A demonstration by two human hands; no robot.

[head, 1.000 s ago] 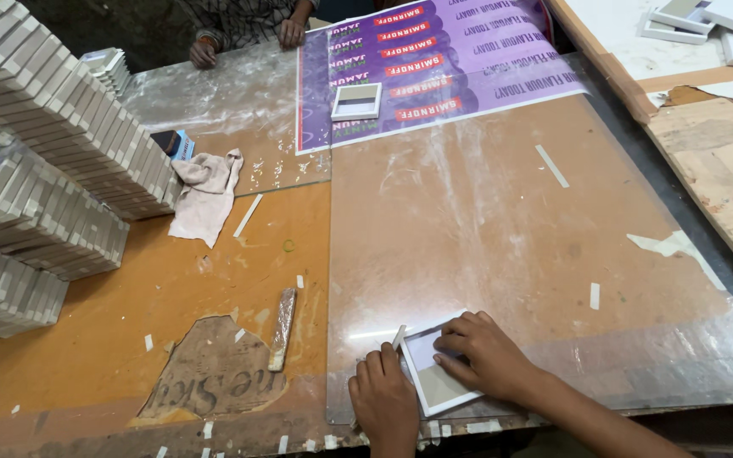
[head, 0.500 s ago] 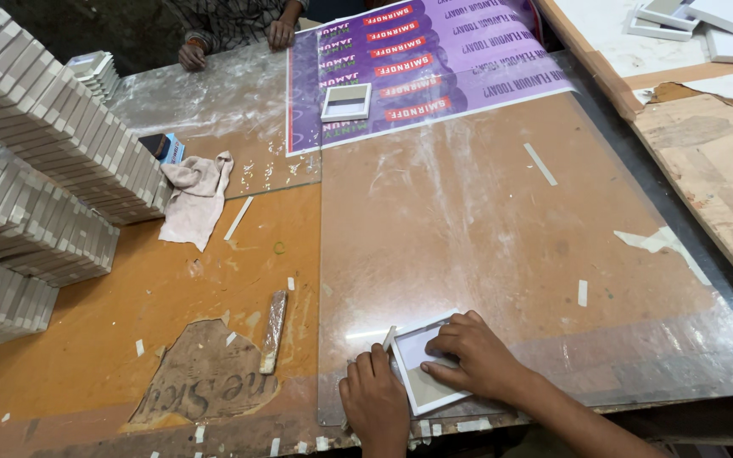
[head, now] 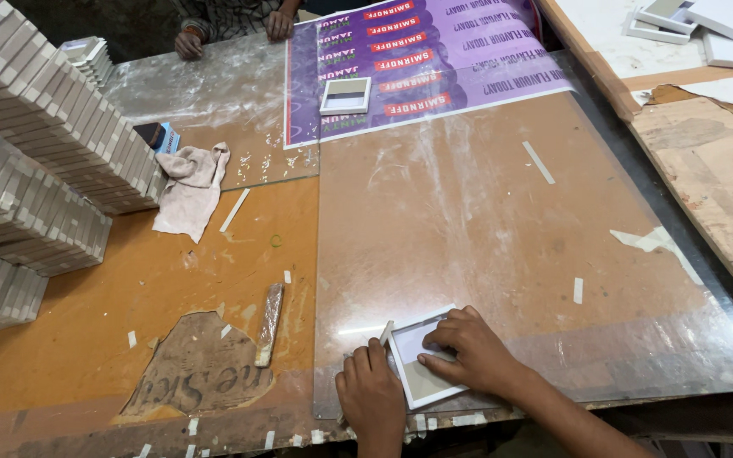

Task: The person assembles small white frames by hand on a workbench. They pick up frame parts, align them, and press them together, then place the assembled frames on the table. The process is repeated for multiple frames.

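Bench (head: 171, 280): I see an orange-brown worktop, most of it under a clear glass sheet (head: 502, 246), with paper scraps scattered about.
Stacks (head: 36, 144): rows of flat white-and-grey trays piled along the bench's left edge.
Poster (head: 417, 59): a purple printed sheet at the far edge, one empty tray (head: 345, 96) on it; another person's hands rest beyond.
Cloth (head: 190, 188): crumpled, just beside the stacks.
Change: compared with a second ago, little has moved; both hands remain on the same tray, so I judge the pressing work continues.
Tray in hand (head: 422, 369): a shallow white square tray, flat on the glass at the near edge.
Right hand (head: 468, 352): fingers spread, pressing inside the tray.
Left hand (head: 373, 397): curled loosely, steadying the tray's left side.
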